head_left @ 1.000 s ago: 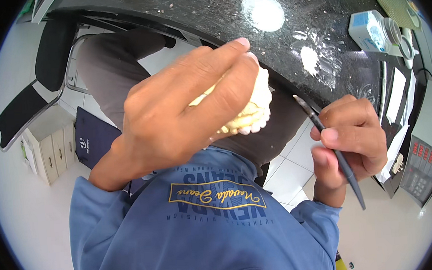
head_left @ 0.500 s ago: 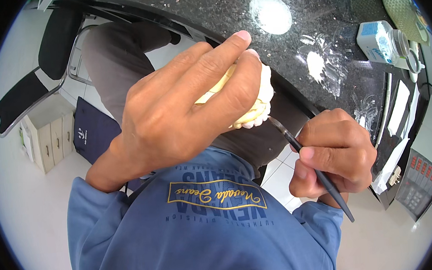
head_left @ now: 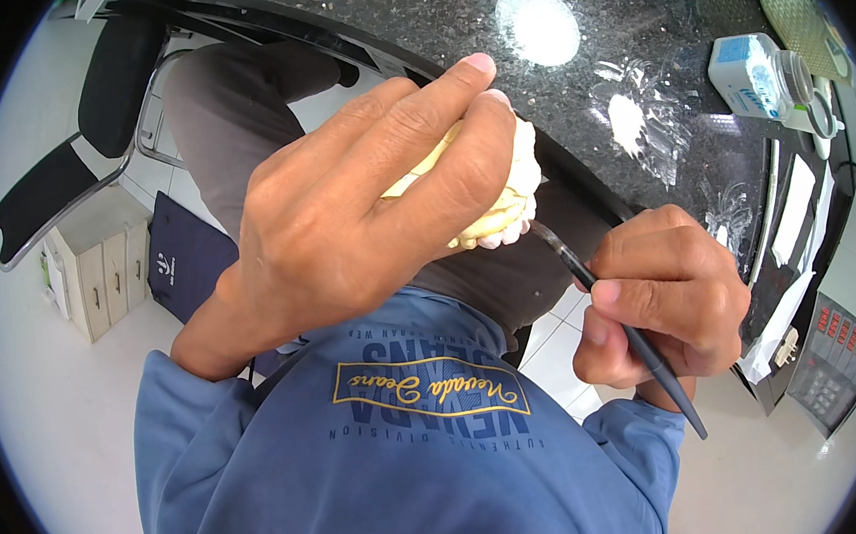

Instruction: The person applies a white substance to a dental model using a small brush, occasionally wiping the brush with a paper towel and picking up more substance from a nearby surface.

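In my left hand (head_left: 345, 208) is a pale yellow dental cast (head_left: 497, 220) with a row of white teeth along its edge, held above my lap. The fingers wrap over it and hide most of its surface. My right hand (head_left: 663, 295) pinches a small brush (head_left: 642, 346) with a dark, tapered handle between thumb and fingers. Its metal-coloured front end points up and left to the teeth at the cast's lower right edge. The tip is at or very near them; whether it touches, I cannot tell.
A dark speckled worktop (head_left: 430, 9) with white powder (head_left: 626, 124) lies beyond my hands. On it, a white plastic bottle (head_left: 747, 76) lies tipped at the right. Papers (head_left: 792, 217) and a grey keypad device (head_left: 832, 363) are further right. A black chair (head_left: 118, 85) stands at left.
The cast has shifted slightly upward and tilted a little in my left hand. My right hand and the brush have moved marginally, with the tip staying by the teeth.
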`<state>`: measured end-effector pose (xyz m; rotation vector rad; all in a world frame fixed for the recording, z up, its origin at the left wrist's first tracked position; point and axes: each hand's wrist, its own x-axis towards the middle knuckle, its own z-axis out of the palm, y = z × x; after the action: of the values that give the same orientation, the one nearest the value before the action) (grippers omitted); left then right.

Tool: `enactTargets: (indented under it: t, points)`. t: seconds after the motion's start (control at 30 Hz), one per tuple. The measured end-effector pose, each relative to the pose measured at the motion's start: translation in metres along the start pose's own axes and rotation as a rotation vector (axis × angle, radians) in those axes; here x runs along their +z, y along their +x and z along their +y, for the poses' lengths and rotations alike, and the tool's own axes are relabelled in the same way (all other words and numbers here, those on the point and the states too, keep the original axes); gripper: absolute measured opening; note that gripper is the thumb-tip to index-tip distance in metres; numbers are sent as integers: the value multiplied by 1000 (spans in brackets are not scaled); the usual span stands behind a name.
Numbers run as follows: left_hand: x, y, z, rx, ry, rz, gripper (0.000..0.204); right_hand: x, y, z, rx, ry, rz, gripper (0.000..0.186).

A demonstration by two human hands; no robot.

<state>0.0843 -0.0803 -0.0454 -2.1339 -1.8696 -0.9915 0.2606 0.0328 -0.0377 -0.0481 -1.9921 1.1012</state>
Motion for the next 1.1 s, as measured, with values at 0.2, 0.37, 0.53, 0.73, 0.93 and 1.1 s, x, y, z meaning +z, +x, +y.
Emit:
enactTargets:
  t: [0.2, 0.37, 0.53, 0.73, 0.93, 1.1]
  points:
    - [1, -1, -1, 7, 9, 12, 51, 0, -1, 1, 15, 10, -9, 16]
    - [0, 0, -1, 1, -5, 6, 51, -1, 2, -1, 29, -3, -44, 16]
    - [1, 0, -3, 13, -14, 7, 52, 0, 2, -4, 63, -3, -2, 17]
    - [-1, 1, -1, -10, -31, -14, 50, -1, 1, -2, 63, 1, -23, 17]
    - [0, 0, -2, 2, -19, 4, 50, -8, -1, -1, 34, -29, -150, 17]
    - [-2, 2, 0, -24, -49, -29, 51, -8, -1, 0, 26, -27, -159, 19]
